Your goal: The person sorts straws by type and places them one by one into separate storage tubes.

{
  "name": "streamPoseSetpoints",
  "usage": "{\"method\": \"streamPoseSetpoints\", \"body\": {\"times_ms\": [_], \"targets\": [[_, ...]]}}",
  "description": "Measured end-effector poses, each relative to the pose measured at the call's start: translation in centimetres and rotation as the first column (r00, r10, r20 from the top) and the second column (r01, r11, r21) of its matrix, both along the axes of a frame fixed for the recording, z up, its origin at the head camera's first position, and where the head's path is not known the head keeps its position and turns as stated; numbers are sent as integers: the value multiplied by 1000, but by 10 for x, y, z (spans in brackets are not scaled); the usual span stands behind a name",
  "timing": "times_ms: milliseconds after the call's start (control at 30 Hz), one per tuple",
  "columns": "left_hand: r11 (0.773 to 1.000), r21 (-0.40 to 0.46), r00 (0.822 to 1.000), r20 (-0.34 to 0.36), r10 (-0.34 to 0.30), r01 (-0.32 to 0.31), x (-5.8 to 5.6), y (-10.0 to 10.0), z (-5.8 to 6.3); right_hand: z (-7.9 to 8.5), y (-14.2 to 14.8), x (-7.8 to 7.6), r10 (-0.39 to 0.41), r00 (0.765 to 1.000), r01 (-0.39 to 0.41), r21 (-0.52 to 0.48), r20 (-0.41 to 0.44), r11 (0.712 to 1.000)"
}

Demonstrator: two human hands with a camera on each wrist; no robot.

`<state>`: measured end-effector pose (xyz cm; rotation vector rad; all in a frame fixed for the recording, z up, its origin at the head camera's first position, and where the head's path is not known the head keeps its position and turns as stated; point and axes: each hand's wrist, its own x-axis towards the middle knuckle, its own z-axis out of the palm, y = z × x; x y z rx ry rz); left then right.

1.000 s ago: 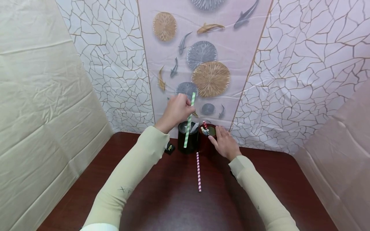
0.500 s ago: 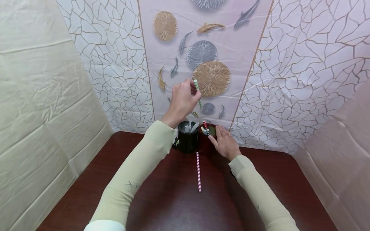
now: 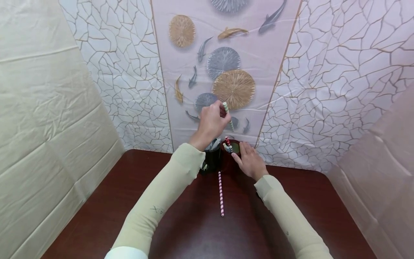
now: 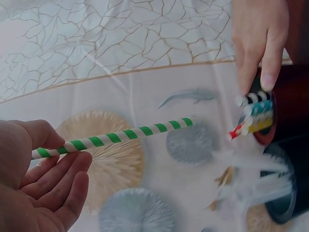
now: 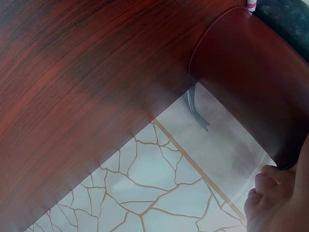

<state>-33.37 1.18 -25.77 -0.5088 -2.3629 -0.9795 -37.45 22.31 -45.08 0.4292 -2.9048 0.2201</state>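
Note:
My left hand [image 3: 211, 121] pinches a green-and-white striped paper straw [image 4: 130, 134] near one end, between thumb and fingers. It is raised above the two cups, and the straw's far end points down toward the dark red cup [image 5: 251, 82]. Several patterned straws [image 4: 260, 115] stand in that cup: black, blue, yellow and red ones with white. My right hand [image 3: 251, 160] rests on the cup's right side, its fingers at the rim. Left of the red cup is a black cup [image 3: 212, 160] with whitish, clear-wrapped items [image 4: 256, 181] in it, partly behind my left forearm.
A pink-and-white striped straw [image 3: 221, 194] lies on the dark wooden table [image 3: 191, 226] in front of the cups. Behind them a patterned cloth wall [image 3: 268, 108] rises at the table's back edge. Pale cloth panels [image 3: 48, 118] flank both sides.
My left hand first rose with the green straw from in front of the black cup and tipped it over, then moved right and down toward the red cup. The right hand stayed put.

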Motion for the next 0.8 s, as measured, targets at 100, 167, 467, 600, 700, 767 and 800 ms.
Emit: {"method": "streamPoseSetpoints", "body": {"times_ms": [100, 167, 467, 600, 700, 767, 800], "targets": [[1000, -9, 1000, 16, 0, 0, -3, 6, -9, -2, -1, 0, 4, 1000, -4, 3, -8, 1000], [1000, -18, 1000, 22, -2, 2, -5, 10, -15, -2, -1, 1, 3, 1000, -3, 2, -15, 1000], [996, -93, 1000, 15, 9, -8, -15, 18, -39, -3, -3, 2, 22, 999, -22, -13, -37, 1000], [985, -170, 996, 75, 49, -36, -19, 18, -45, -2, -3, 1, 30, 999, -30, -13, -30, 999], [983, -179, 992, 104, 69, -49, -19, 17, -46, -2, -1, 1, 26, 999, -26, 3, -21, 1000], [985, -162, 992, 103, 74, -57, -20, 16, -45, -2, 1, 1, 22, 1000, -22, 4, -18, 1000], [986, -158, 992, 101, 76, -59, -19, 15, -44, -2, 2, 1, 20, 1000, -20, 5, -17, 1000]]}}
